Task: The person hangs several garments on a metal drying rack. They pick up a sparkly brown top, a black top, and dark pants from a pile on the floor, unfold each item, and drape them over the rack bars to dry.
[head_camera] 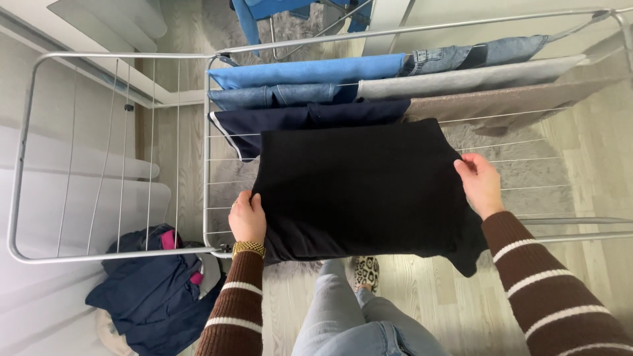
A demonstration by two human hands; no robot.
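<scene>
A black garment (359, 191) lies spread over the wires of a grey drying rack (210, 165), just in front of a navy garment (297, 120). The left hand (247, 219) and right hand (480, 183) each have fingers curled, gripping its opposite edges. A pile of dark clothes (155, 290) lies on the floor below left.

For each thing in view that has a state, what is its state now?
Black garment: spread flat on the rack, held at both sides.
Left hand: grip shut on its left edge.
Right hand: grip shut on its right edge.
Drying rack: unfolded.
Blue garment: hung.
Dark clothes pile: crumpled, below the rack.
</scene>
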